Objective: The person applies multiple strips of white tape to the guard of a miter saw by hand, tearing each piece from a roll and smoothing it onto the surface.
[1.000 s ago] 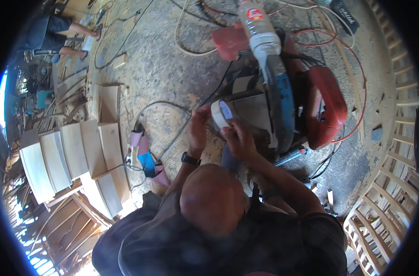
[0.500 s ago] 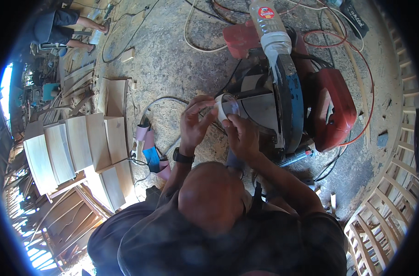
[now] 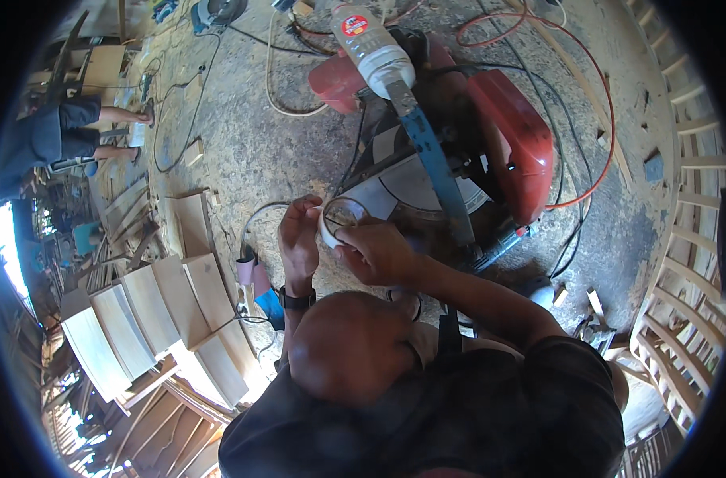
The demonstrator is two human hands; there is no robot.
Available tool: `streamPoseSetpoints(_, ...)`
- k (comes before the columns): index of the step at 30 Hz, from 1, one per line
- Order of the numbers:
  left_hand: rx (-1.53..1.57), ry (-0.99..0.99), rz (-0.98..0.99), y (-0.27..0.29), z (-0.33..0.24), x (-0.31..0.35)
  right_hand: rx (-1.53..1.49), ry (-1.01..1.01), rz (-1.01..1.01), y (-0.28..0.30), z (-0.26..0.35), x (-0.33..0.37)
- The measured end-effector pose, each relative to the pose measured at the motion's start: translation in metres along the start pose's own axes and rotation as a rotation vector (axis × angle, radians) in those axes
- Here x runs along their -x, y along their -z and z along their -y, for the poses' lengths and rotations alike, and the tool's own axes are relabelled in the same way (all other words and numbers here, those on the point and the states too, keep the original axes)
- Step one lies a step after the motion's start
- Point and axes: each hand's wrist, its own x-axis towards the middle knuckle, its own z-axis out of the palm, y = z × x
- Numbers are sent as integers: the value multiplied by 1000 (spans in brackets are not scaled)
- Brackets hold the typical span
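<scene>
A roll of tape (image 3: 326,231), a pale ring with an open middle, is held up in front of me. My right hand (image 3: 375,251) grips its near right side, thumb and fingers closed over the rim. Just left of the roll is my left hand (image 3: 299,239), raised with loosely bent fingers apart and a dark watch (image 3: 298,299) on the wrist. Nothing shows in those fingers; whether a fingertip touches the roll is hard to see. Beyond stands a red-and-blue power saw (image 3: 510,147), with a clear plastic bottle (image 3: 375,60) at the end of its blue bar.
Stacked pale wooden boards (image 3: 144,307) stand at my left. A red cable (image 3: 610,143) and dark cords loop over the dusty concrete floor (image 3: 243,119). A slatted wooden frame (image 3: 689,315) lines the right side. Another person's legs (image 3: 120,115) show at the far left.
My view has shifted, so the saw and bottle sit further left in it. My left hand has drawn slightly off the roll, while my right hand has closed further over its rim.
</scene>
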Motion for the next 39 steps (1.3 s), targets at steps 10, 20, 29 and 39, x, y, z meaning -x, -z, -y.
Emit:
streamPoseSetpoints(10,-459,-215,-251,-16,-13,3,-31,-614,-92,-7,-30,-18)
streamPoseSetpoints(20,173,-123,-232,-1,28,-4,-92,-538,-16,-17,-30,-16)
streamPoseSetpoints(29,151,-15,39,-22,29,-2,6,-557,-60,-15,-30,-12)
streamPoseSetpoints(39,-242,-75,-138,-20,44,-6,119,-511,-112,-34,-42,-15)
